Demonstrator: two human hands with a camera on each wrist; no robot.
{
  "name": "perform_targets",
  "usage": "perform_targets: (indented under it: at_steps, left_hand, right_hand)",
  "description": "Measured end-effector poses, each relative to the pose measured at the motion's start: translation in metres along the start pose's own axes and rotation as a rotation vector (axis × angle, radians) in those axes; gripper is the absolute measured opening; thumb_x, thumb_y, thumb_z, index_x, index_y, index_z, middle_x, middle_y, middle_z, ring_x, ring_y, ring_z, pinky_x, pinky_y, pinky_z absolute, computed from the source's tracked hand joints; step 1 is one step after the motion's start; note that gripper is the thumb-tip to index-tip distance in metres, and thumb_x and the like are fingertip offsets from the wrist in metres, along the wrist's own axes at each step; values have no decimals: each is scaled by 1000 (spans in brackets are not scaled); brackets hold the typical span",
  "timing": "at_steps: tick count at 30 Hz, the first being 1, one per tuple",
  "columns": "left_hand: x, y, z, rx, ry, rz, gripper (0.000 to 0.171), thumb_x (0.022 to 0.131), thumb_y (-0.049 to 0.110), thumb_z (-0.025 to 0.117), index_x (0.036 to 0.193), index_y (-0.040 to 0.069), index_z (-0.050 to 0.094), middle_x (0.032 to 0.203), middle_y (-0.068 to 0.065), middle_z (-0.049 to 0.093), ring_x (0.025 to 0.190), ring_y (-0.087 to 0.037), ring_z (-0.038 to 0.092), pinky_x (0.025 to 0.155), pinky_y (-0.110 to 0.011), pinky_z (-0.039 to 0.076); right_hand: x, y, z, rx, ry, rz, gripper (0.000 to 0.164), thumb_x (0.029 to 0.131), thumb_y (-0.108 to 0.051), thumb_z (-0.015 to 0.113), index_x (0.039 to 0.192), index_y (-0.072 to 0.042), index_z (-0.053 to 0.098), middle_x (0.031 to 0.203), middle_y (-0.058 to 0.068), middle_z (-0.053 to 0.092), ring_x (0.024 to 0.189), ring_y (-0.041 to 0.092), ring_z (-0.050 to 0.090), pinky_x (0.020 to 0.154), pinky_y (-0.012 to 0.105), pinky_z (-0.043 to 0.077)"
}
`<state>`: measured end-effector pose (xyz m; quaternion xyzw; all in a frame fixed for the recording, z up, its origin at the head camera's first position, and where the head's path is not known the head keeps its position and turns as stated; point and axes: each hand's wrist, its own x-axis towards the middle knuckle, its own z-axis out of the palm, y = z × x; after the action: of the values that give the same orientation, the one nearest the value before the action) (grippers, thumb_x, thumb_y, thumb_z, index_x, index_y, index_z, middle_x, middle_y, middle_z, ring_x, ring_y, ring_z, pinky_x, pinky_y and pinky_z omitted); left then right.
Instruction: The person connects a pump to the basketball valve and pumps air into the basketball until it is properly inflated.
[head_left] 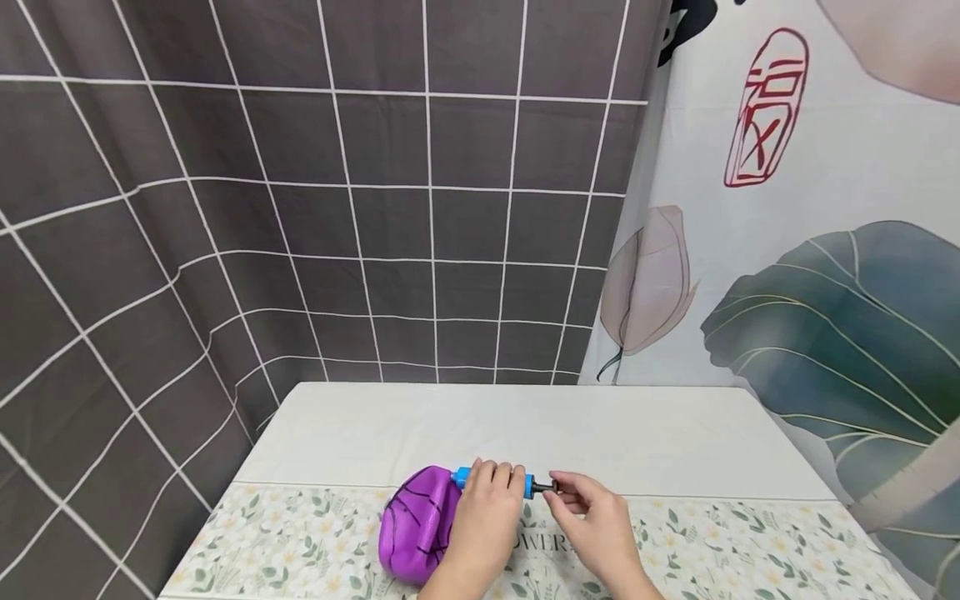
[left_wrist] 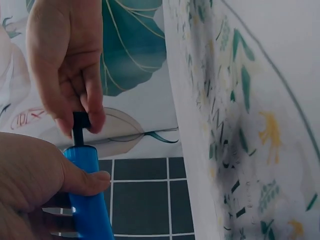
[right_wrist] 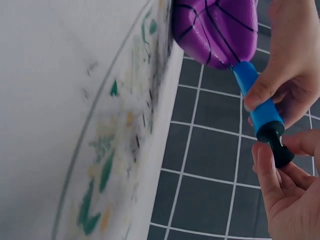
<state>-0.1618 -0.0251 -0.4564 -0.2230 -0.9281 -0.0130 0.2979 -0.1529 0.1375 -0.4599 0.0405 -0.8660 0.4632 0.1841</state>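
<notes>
A purple ball [head_left: 408, 533] with black lines, dented and partly deflated, lies at the left of the hands. Against it sits the tip of a blue hand pump [right_wrist: 246, 75]. My left hand [head_left: 489, 517] grips the pump's blue barrel, thumb and fingers wrapped round it. With its thumb and fingers, my right hand [head_left: 596, 521] pinches the black handle [right_wrist: 281, 156] at the pump's other end. A short length of dark rod shows between barrel and handle in the left wrist view. Where the pump meets the ball, the joint is too small to make out fully.
Under the hands is a table with a white and floral cloth [head_left: 300, 533]. A dark curtain with a white grid [head_left: 375, 225] hangs behind and at the left. On the right hangs a pale cloth with large leaf prints [head_left: 840, 325].
</notes>
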Motion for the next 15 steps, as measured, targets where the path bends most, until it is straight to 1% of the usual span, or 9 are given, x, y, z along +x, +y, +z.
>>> perform_targets:
  at_steps: [3,5,8,11,15]
  left_hand:
    - [-2,0,0,-36,-7,4,37,79,5,82,113,12,72,104,-1,69,101,-19,63,104,-43,54]
    - [-3,-3,-1,-78,-10,2,42,76,3,83,115,13,72,106,0,69,103,-19,64,106,-43,53]
    - [-2,-10,-2,-133,-11,-19,49,73,-1,84,118,13,71,109,0,70,105,-18,64,107,-42,52]
    - [-1,-18,-2,-148,-2,-38,52,70,-4,83,118,13,71,110,-1,70,104,-18,65,109,-41,51]
    - [-1,-25,-1,-147,-5,-43,53,70,-8,81,118,12,71,109,-1,70,104,-19,65,110,-41,50]
  right_hand:
    - [-1,0,0,24,-34,31,20,85,-4,79,105,-5,75,95,6,75,74,4,69,64,16,60]
    - [-1,1,-3,36,-39,32,21,85,-3,80,105,-5,75,92,3,75,74,3,69,65,16,60]
    - [1,5,-12,47,-7,-1,22,83,0,80,104,-5,75,90,2,75,74,3,69,65,17,60]
    - [4,11,-24,28,33,-20,24,82,2,79,104,-5,75,89,1,75,74,1,69,66,17,61]
    - [4,18,-42,-7,61,25,25,83,1,79,106,-6,75,89,2,76,75,0,69,65,16,60]
